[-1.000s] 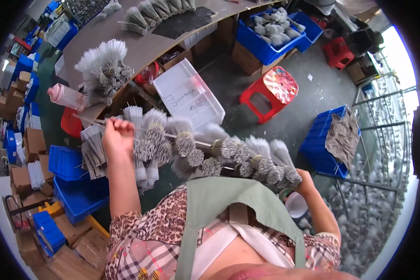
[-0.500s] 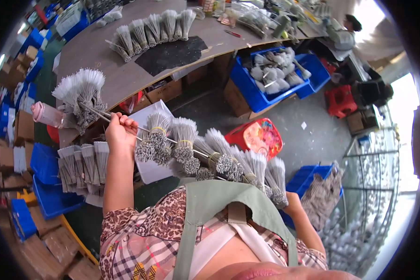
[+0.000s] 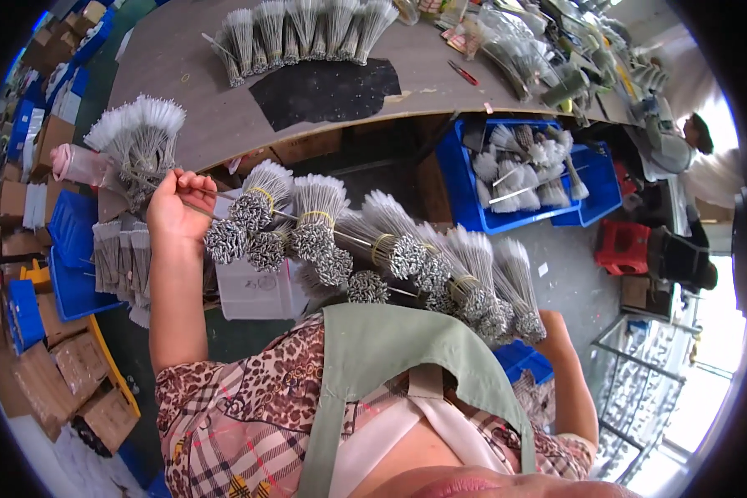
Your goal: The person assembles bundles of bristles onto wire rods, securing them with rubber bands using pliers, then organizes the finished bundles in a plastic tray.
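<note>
My left hand (image 3: 183, 203) is closed around the left ends of long thin rods, beside the table edge. Along the rods hangs a row of bundles of thin wire stems (image 3: 315, 220), with white bristly tops and looped lower ends. Yellow bands tie several of them. My right hand (image 3: 554, 328) is at the far right end of the row, next to the last bundle (image 3: 519, 290); its fingers are mostly hidden behind the stems. Just beyond my left hand, loose stems of the same kind (image 3: 141, 137) stand in a clump on the table corner by a pink-lidded bottle (image 3: 79, 164).
On the brown table (image 3: 199, 108) stand more bundles (image 3: 307, 33), with a black mat (image 3: 324, 91) and red-handled tool (image 3: 463, 73) nearby. Blue crates (image 3: 473, 195) hold bundles beyond the row. Beneath the left end is a white bin (image 3: 253, 299). A metal rack (image 3: 639, 373) stands right.
The view has shifted, and the table and blue crates appear farther right. The loaded rods have moved with my hands, and the bundles hide the red stool seen before. My left hand keeps its grip.
</note>
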Available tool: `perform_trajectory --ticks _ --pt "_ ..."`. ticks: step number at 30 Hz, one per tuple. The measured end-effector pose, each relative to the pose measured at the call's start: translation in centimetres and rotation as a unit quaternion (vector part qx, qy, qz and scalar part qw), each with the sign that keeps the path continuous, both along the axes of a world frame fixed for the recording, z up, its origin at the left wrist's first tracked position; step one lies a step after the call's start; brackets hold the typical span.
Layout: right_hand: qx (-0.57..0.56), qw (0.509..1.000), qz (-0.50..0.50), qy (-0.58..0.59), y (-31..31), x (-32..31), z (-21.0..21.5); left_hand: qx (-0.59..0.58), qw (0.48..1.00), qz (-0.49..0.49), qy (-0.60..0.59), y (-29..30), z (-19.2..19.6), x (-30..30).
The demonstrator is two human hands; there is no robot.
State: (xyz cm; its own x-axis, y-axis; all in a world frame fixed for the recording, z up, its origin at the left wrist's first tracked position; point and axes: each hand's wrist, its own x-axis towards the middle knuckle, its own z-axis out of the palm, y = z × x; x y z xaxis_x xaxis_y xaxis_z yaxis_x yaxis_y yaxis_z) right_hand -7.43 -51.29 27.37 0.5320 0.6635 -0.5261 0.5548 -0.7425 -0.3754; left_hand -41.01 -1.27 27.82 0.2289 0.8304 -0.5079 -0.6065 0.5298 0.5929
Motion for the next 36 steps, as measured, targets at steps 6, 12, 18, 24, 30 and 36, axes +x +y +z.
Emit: perform_trajectory --ticks 6,12,18,24,30,36 --pt "-0.003 0.999 0.044 -0.018 11.1 7.1 -0.8 -0.065 0.993 0.068 0.065 7.7 -3.5 3.9" --pt "0.148 0.986 0.019 0.073 24.8 21.7 -2.0 0.082 0.993 0.075 0.038 24.9 3.5 8.9" --pt "0.365 0.910 0.100 -0.171 44.8 20.8 8.9 0.325 0.939 0.017 -0.113 37.6 10.3 0.9" --pt "0.302 0.894 0.117 -0.310 55.2 19.2 -4.5 0.143 0.975 0.171 0.016 44.4 -5.3 -0.5" --pt "0.306 0.869 0.121 -0.369 59.8 15.6 -21.0 -0.110 0.978 0.123 0.125 46.3 -26.0 0.2" --pt "0.119 0.928 0.164 -0.312 62.1 15.8 -18.0 -0.103 0.953 0.162 0.236 46.2 -25.0 -1.3"
